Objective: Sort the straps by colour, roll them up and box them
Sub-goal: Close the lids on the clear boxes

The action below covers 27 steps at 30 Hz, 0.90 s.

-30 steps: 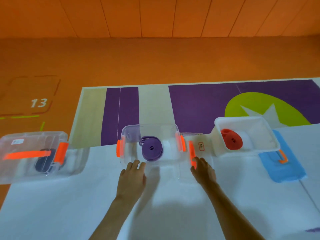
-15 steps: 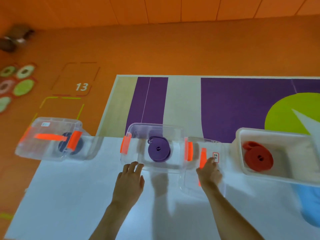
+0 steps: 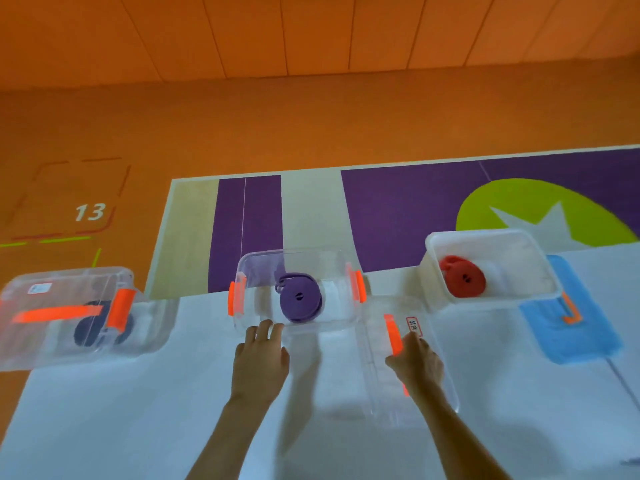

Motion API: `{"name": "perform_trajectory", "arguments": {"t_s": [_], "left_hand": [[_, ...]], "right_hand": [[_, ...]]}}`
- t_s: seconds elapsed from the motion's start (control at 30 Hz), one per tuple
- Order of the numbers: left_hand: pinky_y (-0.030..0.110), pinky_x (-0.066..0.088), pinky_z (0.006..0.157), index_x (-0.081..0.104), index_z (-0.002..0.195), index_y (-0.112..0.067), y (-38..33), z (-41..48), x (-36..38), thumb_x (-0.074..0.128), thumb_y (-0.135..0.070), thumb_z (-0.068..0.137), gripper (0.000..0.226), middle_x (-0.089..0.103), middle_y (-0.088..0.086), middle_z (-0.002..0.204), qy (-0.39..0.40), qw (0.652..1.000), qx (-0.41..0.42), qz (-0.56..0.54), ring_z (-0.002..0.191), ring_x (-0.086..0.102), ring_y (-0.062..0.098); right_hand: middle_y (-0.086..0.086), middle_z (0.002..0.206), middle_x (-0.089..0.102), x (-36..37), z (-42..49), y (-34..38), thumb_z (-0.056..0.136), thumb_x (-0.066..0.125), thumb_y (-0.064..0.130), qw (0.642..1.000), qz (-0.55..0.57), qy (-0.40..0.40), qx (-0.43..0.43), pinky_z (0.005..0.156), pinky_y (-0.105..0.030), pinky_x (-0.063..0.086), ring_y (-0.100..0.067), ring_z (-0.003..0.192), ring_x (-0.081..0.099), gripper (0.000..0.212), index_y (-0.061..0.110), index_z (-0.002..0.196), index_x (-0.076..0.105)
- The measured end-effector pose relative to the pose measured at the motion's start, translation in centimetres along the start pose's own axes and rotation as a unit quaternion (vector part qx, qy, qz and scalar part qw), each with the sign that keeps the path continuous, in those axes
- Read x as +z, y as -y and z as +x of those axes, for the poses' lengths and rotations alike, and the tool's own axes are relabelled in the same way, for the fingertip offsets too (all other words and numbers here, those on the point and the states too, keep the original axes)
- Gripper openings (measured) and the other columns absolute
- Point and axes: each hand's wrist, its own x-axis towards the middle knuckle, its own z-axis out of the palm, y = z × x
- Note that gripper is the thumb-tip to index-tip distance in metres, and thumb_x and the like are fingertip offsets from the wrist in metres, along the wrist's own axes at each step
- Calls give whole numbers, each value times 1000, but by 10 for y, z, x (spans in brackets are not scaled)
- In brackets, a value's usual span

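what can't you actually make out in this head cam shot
All in the head view:
1. The dark strap in the left box: blurred through the closed lid and partly behind its orange handle and latch, so its exact colour is unsure.
2. The red-bordered label on the clear lid: print too small to read.
3. The right hand: its back hides whether the fingers grip that lid.
4. The purple scrap at bottom right: cut off by the edge.

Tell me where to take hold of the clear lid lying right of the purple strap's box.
Probably by its long right rim, coming from the near right. The clear lid lies flat on the white sheet, so only the rim offers an edge to pinch, and its left side sits close to the open box. The right hand rests on top.
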Motion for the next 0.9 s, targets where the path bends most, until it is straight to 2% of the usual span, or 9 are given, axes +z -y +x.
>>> {"name": "perform_trajectory", "arguments": {"t_s": [0.13,0.2,0.37,0.43,0.5,0.57,0.63,0.73,0.9], "left_hand": [[43,59,75,68,126,-15,11,1,-5,78,-23,86,42,64,6,131,19,999,16,-20,113,64,31],[44,58,81,64,133,-16,14,0,-7,71,-26,92,42,60,6,137,23,999,28,-23,120,60,30],[45,58,84,60,137,-15,21,-2,-8,66,-28,97,43,59,8,141,24,997,61,-38,125,57,32],[46,58,85,61,137,-15,20,-4,-9,61,-31,101,39,59,8,141,20,996,69,-46,127,56,33],[48,57,80,63,134,-13,22,-5,-11,59,-29,103,34,62,9,136,8,995,77,-70,122,59,34],[47,56,77,63,131,-14,27,-5,-14,56,-28,104,32,63,8,132,2,993,83,-89,117,60,33],[45,56,82,61,134,-16,33,-3,-17,52,-31,106,33,61,6,136,-2,992,76,-99,119,59,31],[43,56,92,59,138,-18,44,-2,-23,52,-32,107,35,60,5,140,-16,990,51,-130,123,58,28],[45,55,87,60,139,-17,58,5,-31,52,-34,107,37,61,8,138,-43,988,6,-146,121,58,31]], "right_hand": [[-1,110,70,-3,-43,-13,74,78,32,999,15,-17,23,74,-31,50,-25,95,70,54,18,122,60],[-2,115,69,-5,-61,-18,73,83,37,999,21,-37,34,77,-31,51,-25,98,70,61,18,126,59],[-2,115,68,-16,-96,-30,72,84,42,994,30,-79,62,84,-35,56,-25,101,70,66,18,127,56],[-2,113,68,-24,-105,-33,72,83,41,992,21,-101,69,82,-35,56,-26,99,70,64,18,126,56],[-2,108,69,-35,-109,-31,73,82,38,990,19,-122,70,76,-33,51,-26,94,70,57,20,122,58],[0,103,70,-46,-109,-24,74,81,36,989,29,-140,50,76,-34,52,-25,88,69,50,23,116,58],[2,102,70,-56,-106,-10,75,81,35,988,28,-151,15,77,-35,55,-23,87,68,48,26,116,58],[1,109,68,-68,-97,23,76,81,31,988,19,-149,-45,79,-35,53,-25,95,69,48,26,118,58],[-1,113,66,-76,-70,85,78,79,28,976,-39,-140,-164,83,-37,54,-27,107,67,45,26,118,60]]}}
